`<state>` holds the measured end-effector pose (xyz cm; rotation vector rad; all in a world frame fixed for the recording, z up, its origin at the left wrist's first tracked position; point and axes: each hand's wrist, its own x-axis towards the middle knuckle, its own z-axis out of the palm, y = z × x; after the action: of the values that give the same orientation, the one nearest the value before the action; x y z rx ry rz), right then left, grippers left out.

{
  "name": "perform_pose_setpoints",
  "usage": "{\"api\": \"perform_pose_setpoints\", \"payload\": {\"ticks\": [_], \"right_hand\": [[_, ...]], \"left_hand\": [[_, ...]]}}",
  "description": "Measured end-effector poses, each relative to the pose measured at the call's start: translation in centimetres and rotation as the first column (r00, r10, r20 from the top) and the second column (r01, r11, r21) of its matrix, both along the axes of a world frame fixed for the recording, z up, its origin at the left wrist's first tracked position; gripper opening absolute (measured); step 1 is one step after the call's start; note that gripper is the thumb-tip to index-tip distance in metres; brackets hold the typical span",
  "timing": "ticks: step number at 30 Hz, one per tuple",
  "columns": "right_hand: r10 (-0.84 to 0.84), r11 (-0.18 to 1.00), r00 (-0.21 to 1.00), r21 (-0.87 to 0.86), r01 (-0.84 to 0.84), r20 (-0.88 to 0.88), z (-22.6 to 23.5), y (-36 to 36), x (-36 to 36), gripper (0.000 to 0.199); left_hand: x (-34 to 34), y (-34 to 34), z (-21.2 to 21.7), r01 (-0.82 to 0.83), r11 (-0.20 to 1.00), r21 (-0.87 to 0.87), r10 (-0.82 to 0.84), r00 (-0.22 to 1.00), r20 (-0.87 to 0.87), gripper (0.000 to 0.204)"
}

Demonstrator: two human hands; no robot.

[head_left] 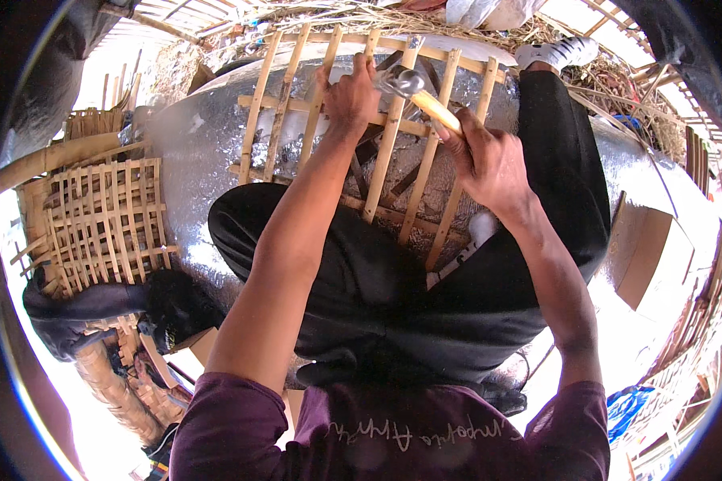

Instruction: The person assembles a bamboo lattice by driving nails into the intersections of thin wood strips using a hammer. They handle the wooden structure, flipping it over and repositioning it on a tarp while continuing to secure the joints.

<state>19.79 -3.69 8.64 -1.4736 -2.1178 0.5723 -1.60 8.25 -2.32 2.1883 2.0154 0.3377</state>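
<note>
A lattice of pale bamboo slats (389, 156) lies in front of me, its long strips crossing a few rails. My right hand (493, 164) is closed round the wooden handle of a hammer (436, 110). The hammer's metal head is slightly blurred and hangs over the lattice, just right of my left hand. My left hand (350, 96) rests on the far part of the lattice with its fingers drawn together at a slat. Whatever those fingers pinch is too small or hidden to make out.
My legs in black trousers (361, 264) spread around the lattice's near end. A woven bamboo panel (108, 216) stands at the left, near a person's dark-clothed leg (88, 309). Cardboard (640, 252) lies at the right. Straw (618, 100) and loose strips lie beyond.
</note>
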Motion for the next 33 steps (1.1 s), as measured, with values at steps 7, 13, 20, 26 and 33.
{"api": "perform_pose_setpoints", "payload": {"ticks": [7,13,20,26,33], "right_hand": [[-0.003,1.000,0.980,0.030,-0.003,0.198,-2.2,0.3,-0.7,0.032],[0.056,0.997,0.986,0.058,-0.048,-0.157,-1.1,-0.5,0.0,0.029],[-0.126,0.990,0.990,0.074,0.121,0.059,-0.3,0.7,0.2,0.025],[0.017,0.987,0.965,-0.159,0.026,0.263,-3.9,0.3,-1.6,0.030],[-0.082,0.996,0.993,0.013,0.083,-0.088,-0.3,-0.3,-1.8,0.032]], "left_hand": [[0.6,0.0,0.8,-0.041,0.999,-0.021,0.039,0.996,-0.083,0.030],[0.1,0.4,-0.7,0.037,0.996,0.076,-0.034,0.999,-0.032,0.031],[-0.1,0.5,0.1,-0.066,0.992,-0.106,0.057,0.994,-0.090,0.030],[0.1,0.4,-0.6,-0.034,0.998,0.048,0.038,0.994,-0.099,0.026],[-0.9,-0.1,-1.2,0.056,0.991,0.125,-0.059,0.998,0.025,0.028]]}}
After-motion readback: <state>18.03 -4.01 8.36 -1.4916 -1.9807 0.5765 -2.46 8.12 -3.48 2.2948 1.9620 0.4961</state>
